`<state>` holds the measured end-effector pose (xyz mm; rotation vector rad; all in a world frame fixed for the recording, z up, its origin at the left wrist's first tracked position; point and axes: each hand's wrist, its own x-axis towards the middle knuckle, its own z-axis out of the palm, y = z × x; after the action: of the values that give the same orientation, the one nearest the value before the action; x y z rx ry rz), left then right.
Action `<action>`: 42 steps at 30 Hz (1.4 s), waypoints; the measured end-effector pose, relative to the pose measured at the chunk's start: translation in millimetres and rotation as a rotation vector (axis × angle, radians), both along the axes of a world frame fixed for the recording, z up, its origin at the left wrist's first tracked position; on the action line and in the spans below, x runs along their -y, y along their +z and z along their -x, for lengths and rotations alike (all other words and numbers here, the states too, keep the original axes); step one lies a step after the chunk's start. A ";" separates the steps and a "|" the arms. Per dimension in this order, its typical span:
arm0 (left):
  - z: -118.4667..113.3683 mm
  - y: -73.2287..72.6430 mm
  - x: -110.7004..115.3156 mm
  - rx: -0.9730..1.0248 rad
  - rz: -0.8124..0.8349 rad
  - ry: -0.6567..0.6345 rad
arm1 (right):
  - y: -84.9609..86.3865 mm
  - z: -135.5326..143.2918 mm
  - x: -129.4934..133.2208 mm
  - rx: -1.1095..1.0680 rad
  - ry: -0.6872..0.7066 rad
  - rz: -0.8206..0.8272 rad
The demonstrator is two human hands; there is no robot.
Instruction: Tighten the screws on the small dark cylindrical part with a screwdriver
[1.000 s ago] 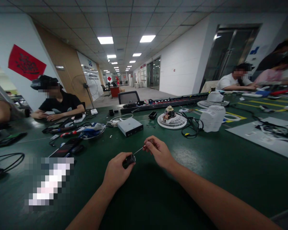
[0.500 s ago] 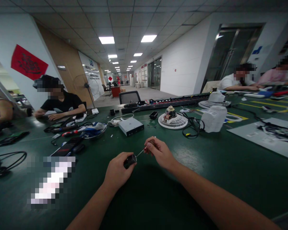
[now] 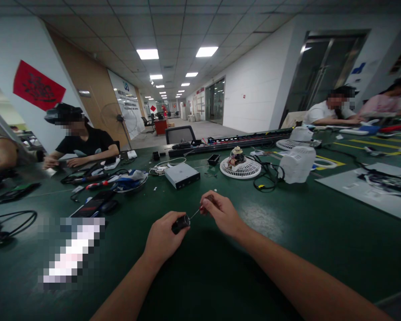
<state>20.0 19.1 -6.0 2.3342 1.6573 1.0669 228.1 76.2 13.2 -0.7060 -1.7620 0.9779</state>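
Observation:
My left hand (image 3: 165, 234) is closed round a short black cylinder (image 3: 180, 224), whose round end faces right. In my right hand (image 3: 222, 211) is a screwdriver (image 3: 195, 213), its handle mostly covered by the fingers. The thin metal shaft slants down to the cylinder's round end; whether the tip touches it or sits inside, I cannot tell. Both hands are just above the green table (image 3: 207, 276). Beyond them lies a silver disc drive (image 3: 182, 175).
Behind stand a white fan grille with a motor (image 3: 240, 165), a small black tray (image 3: 214, 159) and a white plastic housing (image 3: 297, 165) with black cable. To the left lie a blue-and-white bundle (image 3: 129, 179) and a dark phone-like slab (image 3: 92, 204). Other people sit at both sides.
Hands, cylinder and screwdriver hold nearly the same pose. The whole view has shifted very slightly. The person at the left has moved a hand a little.

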 end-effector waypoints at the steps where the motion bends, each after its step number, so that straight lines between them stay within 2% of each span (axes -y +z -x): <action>1: 0.3 -0.1 -0.3 0.001 0.000 -0.002 | -0.3 0.0 -0.1 -0.014 0.013 0.013; 5: 0.3 0.9 -0.6 0.005 0.010 0.031 | 0.1 0.0 -0.9 -0.002 -0.044 -0.005; 9: -0.6 1.4 -0.3 0.007 0.009 0.006 | 0.3 0.7 -1.6 -0.038 0.014 0.024; 14: 0.2 -0.4 -0.7 0.016 -0.015 0.020 | 1.7 0.7 -0.9 -0.018 -0.040 0.003; 18: 0.4 -0.4 -0.3 0.014 -0.005 -0.001 | 2.9 0.3 0.2 -0.046 0.029 0.030; 22: -0.1 1.5 0.3 0.018 -0.018 0.012 | 0.8 0.5 -0.9 -0.047 -0.037 0.007; 26: -0.4 2.6 1.4 0.021 -0.032 -0.012 | -0.9 1.0 -1.3 -0.081 0.023 0.027; 29: -0.5 2.7 2.1 0.031 -0.050 -0.008 | -0.3 0.9 -0.9 -0.126 -0.003 0.053; 32: -0.3 2.8 1.9 0.024 -0.048 0.004 | 0.7 0.4 0.0 -0.076 -0.030 0.005; 36: 0.1 2.1 0.3 0.017 -0.029 0.001 | 0.3 0.3 0.8 -0.081 0.031 0.036; 40: 0.5 0.2 -1.2 0.022 -0.030 0.023 | 0.0 0.6 0.5 -0.064 -0.017 0.006; 42: 0.6 -0.5 -1.3 0.017 -0.026 0.006 | 0.1 0.8 0.0 -0.069 0.025 0.018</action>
<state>19.4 20.4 -6.6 2.3305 1.6557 1.1129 227.3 76.2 13.3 -0.6550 -1.7079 1.0242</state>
